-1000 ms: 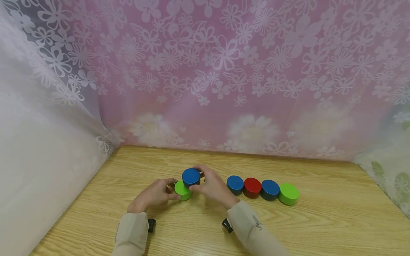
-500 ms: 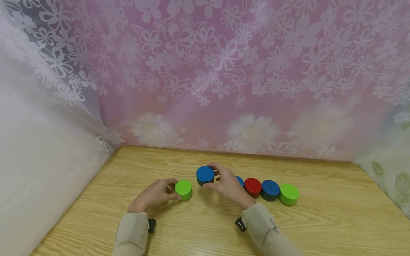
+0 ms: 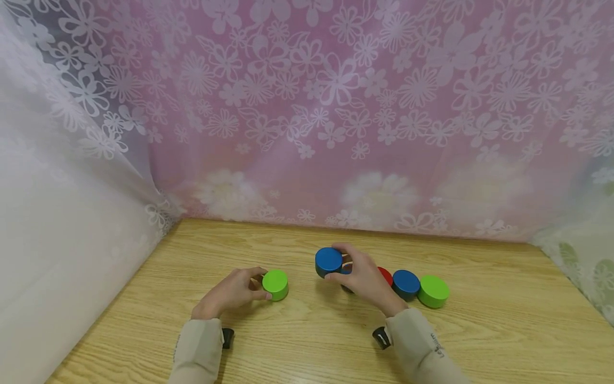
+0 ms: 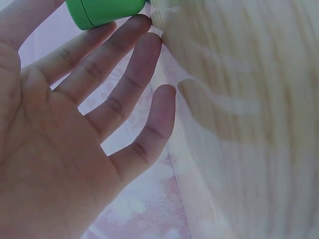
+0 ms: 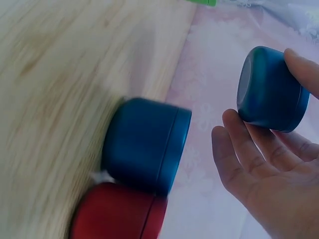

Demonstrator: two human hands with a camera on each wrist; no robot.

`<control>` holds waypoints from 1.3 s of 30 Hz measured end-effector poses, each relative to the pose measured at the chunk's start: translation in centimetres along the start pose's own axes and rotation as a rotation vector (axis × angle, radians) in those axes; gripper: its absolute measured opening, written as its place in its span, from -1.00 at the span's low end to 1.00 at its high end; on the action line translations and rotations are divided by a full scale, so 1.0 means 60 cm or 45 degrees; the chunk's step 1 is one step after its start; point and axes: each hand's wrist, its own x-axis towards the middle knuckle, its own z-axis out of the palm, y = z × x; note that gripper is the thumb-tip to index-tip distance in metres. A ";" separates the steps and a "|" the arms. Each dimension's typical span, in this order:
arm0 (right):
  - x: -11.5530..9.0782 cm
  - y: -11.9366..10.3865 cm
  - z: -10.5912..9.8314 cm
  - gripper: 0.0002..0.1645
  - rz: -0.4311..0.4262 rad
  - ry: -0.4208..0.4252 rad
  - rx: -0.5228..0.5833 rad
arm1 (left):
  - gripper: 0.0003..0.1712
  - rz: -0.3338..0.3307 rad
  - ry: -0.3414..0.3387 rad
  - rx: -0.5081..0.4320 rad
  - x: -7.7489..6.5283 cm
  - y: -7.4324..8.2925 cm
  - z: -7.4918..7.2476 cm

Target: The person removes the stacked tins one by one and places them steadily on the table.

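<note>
My right hand (image 3: 368,280) pinches a round blue tin (image 3: 329,261) between thumb and fingers. In the right wrist view the held blue tin (image 5: 273,89) is raised off the table, its base showing. My left hand (image 3: 232,292) holds a bright green tin (image 3: 275,285) on the table, thumb at its near side and fingers behind. The left wrist view shows only part of this green tin (image 4: 107,11), at the top edge, with the last fingers extended below it. Beneath my right hand, a second blue tin (image 5: 144,142) is mostly hidden in the head view.
From that second blue tin a row runs right: a red tin (image 3: 385,276), partly covered by my right hand, another blue tin (image 3: 405,285) and a green tin (image 3: 434,291). They stand side by side on the wooden table (image 3: 307,341). A pink flowered curtain (image 3: 307,133) hangs behind.
My right hand has carried the blue tin rightward, from over the green tin at my left hand to beside the row's left end. My left hand and its green tin have stayed put.
</note>
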 end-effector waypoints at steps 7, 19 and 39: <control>-0.013 0.011 -0.025 -0.20 0.036 -0.007 -0.006 | -0.43 0.023 -0.014 0.000 -0.001 0.000 -0.001; -0.035 0.025 -0.059 -0.22 0.063 0.025 -0.031 | -0.41 0.011 -0.006 -0.008 -0.002 0.001 -0.001; -0.071 0.045 -0.113 -0.24 0.049 0.109 -0.099 | -0.45 0.026 -0.014 -0.037 -0.002 0.000 -0.001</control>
